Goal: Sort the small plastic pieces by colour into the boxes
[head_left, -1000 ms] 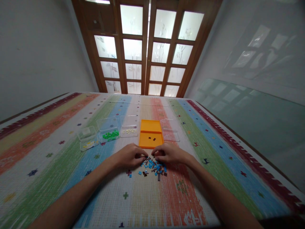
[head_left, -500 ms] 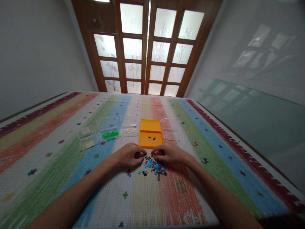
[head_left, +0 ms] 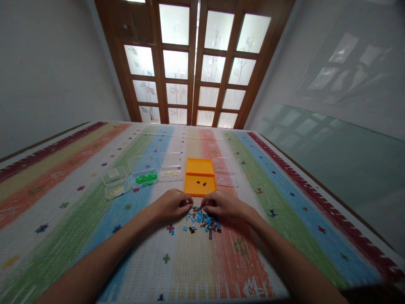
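Observation:
A loose pile of small blue and brown bricks [head_left: 205, 219] lies on the striped tablecloth. At the pile's upper left edge is my left hand [head_left: 174, 205], fingers pinched together; whatever they hold is too small to make out. My right hand [head_left: 223, 203] is over the pile's upper right side with thumb and fingers closed, their contents hidden. Just beyond both hands stands an open orange box [head_left: 200, 190] with two dark brown bricks [head_left: 201, 183] inside.
Left of the orange box are open clear boxes: one with green pieces [head_left: 146, 178], one with cream pieces [head_left: 171, 173], one with yellow pieces [head_left: 117, 191]. Another clear box [head_left: 226, 179] is to its right. Wooden glazed doors [head_left: 194, 63] rise behind the table.
The fingers of my left hand have drawn closer together and shifted slightly up. My right hand's fingers have curled in a little. The boxes have not moved.

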{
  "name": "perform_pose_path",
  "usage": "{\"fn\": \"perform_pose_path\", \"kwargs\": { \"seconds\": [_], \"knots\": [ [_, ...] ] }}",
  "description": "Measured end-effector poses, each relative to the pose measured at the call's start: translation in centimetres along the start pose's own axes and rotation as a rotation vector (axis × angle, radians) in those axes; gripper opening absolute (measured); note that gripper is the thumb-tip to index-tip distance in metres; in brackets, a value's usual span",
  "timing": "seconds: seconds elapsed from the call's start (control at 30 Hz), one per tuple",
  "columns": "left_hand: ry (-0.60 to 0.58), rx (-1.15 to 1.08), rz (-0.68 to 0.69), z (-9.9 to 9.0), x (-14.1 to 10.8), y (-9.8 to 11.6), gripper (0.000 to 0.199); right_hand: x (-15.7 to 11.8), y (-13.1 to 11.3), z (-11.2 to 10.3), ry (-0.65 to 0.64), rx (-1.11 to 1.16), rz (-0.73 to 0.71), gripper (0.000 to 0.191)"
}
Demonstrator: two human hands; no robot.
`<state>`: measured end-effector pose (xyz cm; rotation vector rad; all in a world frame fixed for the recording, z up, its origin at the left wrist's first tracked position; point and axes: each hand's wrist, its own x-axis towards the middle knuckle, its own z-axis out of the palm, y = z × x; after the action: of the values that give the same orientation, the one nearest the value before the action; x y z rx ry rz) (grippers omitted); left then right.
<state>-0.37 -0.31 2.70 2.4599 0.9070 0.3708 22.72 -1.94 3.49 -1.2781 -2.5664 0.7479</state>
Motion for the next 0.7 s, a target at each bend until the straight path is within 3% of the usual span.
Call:
{"fn": "perform_pose_path", "kwargs": {
  "seconds": [0.13, 0.37, 0.5, 0.7],
  "knots": [
    [0.031, -0.014, -0.031, 0.0, 0.0, 0.0, 0.023, -0.2, 0.0, -0.5, 0.063, 0.004, 0.009, 0.019],
    [0.158, 0.025, -0.022, -0.9, 1.5, -1.0, 0.022, 0.5, 1.9, -1.8, 0.382, 0.039, 0.094, 0.018],
    [0.227, 0.101, -0.122, -1.6, 3.3, -1.0, 0.02, 1.8, 2.5, -2.0, 0.42, 0.001, 0.206, 0.017],
    [0.169, 0.242, -0.274, -1.7, 5.7, -0.7, 0.023, 2.9, 2.4, -1.7, 0.397, -0.042, 0.328, 0.02]
  ]
}}
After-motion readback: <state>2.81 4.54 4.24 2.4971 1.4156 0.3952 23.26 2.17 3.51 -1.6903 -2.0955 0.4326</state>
